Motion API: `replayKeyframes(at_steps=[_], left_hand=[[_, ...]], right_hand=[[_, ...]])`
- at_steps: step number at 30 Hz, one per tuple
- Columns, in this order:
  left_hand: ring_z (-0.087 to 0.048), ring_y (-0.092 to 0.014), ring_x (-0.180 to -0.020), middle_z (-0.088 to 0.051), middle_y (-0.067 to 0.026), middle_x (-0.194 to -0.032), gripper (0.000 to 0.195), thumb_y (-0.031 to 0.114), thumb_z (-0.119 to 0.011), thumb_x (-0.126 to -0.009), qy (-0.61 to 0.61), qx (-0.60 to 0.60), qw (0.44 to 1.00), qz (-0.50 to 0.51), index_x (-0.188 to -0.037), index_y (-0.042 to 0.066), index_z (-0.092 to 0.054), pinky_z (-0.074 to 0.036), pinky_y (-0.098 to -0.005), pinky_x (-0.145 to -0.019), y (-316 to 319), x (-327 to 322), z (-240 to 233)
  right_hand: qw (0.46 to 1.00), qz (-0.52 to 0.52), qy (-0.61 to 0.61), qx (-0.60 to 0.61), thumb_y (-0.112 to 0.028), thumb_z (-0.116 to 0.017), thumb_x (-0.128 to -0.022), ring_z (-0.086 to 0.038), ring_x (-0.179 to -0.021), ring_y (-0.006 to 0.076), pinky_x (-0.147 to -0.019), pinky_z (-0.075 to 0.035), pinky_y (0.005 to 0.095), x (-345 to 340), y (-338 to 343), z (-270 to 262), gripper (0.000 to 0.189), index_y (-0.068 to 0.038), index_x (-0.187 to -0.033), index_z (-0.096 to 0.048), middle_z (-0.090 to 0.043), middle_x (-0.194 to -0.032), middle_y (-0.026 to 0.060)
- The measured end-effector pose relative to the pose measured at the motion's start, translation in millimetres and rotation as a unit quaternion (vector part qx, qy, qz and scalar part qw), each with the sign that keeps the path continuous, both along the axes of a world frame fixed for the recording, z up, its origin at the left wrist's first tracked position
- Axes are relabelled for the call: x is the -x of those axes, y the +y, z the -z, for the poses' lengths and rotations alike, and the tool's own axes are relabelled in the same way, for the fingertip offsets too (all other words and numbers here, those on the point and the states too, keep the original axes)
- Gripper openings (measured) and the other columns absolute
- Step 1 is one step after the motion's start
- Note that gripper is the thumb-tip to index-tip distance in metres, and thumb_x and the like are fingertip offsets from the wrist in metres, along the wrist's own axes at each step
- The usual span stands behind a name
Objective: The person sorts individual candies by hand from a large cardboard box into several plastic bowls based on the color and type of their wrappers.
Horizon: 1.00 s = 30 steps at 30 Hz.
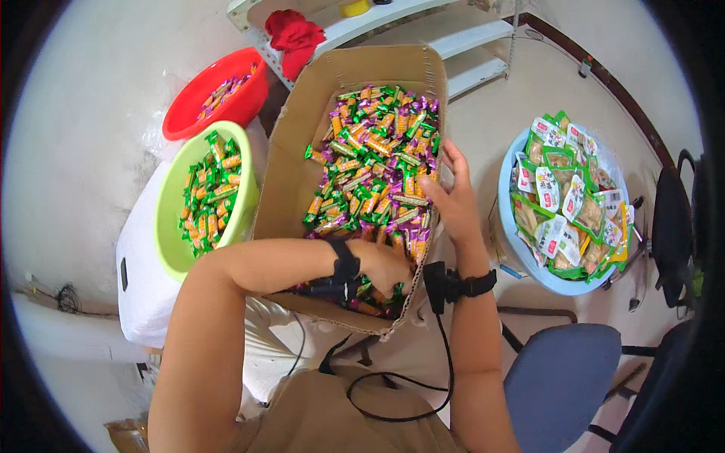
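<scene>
A large cardboard box [294, 130] holds many small wrapped snacks [368, 153] with green or purple ends. My left hand [385, 269] reaches down among the snacks in the near part of the box; its fingertips are partly hidden, and I cannot tell whether it grips any. My right hand [453, 198] rests over the box's right wall, thumb inside and fingers spread at the outer side, steadying on the edge. Green-ended snacks lie in a light green basin [164, 209] on the left. Behind it, a red basin [187, 113] holds purple-ended ones.
A light blue tub [504, 226] heaped with vacuum-packed food pouches [561, 192] stands to the right. White shelving [476, 73] with a red cloth [294, 39] is beyond the box. A blue-grey chair seat [561, 385] sits near right. A black cable [450, 362] hangs from my right wrist.
</scene>
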<state>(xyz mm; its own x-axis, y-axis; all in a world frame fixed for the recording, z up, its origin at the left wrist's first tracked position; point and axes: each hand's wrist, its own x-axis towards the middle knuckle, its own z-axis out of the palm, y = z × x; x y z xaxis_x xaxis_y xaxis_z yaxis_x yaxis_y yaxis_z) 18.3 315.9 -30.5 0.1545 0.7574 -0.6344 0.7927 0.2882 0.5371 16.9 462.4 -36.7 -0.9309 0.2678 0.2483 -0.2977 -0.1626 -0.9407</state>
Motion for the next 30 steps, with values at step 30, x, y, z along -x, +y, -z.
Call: replayKeyframes(at_steps=[30], left_hand=[[-0.056, -0.029, -0.089, -0.057, -0.0111, -0.097, 0.028, 0.012, -0.06, -0.074, 0.204, -0.158, 0.948, -0.185, -0.102, 0.006, -0.056, -0.045, -0.0374, -0.077, -39, 43, -116]], right_hand=[[0.999, 0.022, -0.001, -0.048, -0.009, -0.055, -0.074, -0.041, -0.115, 0.0225, -0.095, -0.032, 0.0337, 13, 20, -3, 0.051, 0.002, -0.122, -0.04, -0.046, -0.12, 0.0142]])
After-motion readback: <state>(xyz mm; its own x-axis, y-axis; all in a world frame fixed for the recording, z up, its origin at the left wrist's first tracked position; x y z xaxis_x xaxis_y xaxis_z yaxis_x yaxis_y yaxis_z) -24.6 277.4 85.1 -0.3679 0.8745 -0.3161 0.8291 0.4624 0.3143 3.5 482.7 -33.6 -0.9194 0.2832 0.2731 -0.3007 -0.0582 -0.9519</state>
